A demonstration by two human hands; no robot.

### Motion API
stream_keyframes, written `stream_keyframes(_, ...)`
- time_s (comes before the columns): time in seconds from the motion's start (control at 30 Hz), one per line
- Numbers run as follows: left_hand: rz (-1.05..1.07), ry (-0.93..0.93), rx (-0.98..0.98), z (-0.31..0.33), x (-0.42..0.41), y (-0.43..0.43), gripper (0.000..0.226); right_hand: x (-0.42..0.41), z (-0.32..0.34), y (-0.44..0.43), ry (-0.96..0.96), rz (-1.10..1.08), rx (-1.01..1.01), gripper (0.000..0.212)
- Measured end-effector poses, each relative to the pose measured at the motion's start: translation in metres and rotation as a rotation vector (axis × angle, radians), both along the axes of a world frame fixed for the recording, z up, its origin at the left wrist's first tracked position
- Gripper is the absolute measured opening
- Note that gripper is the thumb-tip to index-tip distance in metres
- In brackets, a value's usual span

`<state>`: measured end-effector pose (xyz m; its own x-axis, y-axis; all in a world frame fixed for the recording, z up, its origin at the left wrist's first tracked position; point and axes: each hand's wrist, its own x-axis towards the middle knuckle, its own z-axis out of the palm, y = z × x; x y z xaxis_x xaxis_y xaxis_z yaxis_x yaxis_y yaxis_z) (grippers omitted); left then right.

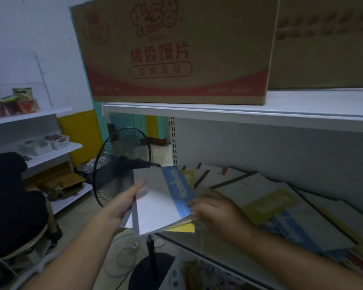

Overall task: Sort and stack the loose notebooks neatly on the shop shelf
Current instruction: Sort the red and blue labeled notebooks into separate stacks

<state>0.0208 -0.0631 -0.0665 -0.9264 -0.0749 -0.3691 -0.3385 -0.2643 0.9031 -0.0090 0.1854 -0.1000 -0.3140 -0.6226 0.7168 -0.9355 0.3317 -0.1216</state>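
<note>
1. Blue-banded and white covers make up the small bundle of notebooks [155,204] held between both hands, just off the front edge of the shelf [189,242]. A yellow cover shows at its underside.
2. The left hand [122,206] grips the bundle's left edge, thumb on top and fingers underneath. The right hand [216,212] has its fingers curled over the right edge at the blue band, holding it. Blur hides exactly how the fingertips sit.
3. By my reading, only a handful has been gathered so far. The bundle is not yet squared, and sheets stick out at the corner under the left hand.
4. Most of the work remains. The loose notebooks [285,208] lie fanned and overlapping on the shelf to the right of and beyond the right hand. White, yellow and blue covers are mixed, with no tidy pile in view.
5. Above both hands runs the upper shelf board [239,114], carrying a cardboard box [172,49] with a second box [327,42] beside it.
6. Just beyond the left hand stands a fan [122,162], its cage close behind the bundle's far corner. Left of the left arm are a chair with dark clothing [13,195] and another shelf unit [55,151] holding baskets.
7. The fan likely crowds any swing to the left. The scattered covers fill the shelf, so room for a stack must be cleared first.
</note>
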Motion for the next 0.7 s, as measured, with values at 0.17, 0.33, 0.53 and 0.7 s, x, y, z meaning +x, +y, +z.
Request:
stream_keyframes(0.17,-0.043,-0.019,-0.065,-0.004,-0.004,0.008,0.042,0.004,0.010,0.023,-0.235,-0.365,0.106,0.054)
stream_keyframes(0.33,-0.050,0.114,-0.227,-0.002,-0.009,0.012,0.015,-0.003,0.004,0.051,-0.603,-0.746,0.363,0.044)
stream_keyframes(0.53,-0.153,0.170,-0.262,-0.001,-0.009,0.028,0.015,0.011,0.010,0.056,-0.529,-0.826,0.303,0.014)
stream_keyframes(0.7,-0.178,0.142,-0.250,-0.007,-0.010,0.043,0.012,0.022,0.033,0.104,-0.200,-1.002,-0.271,0.039)
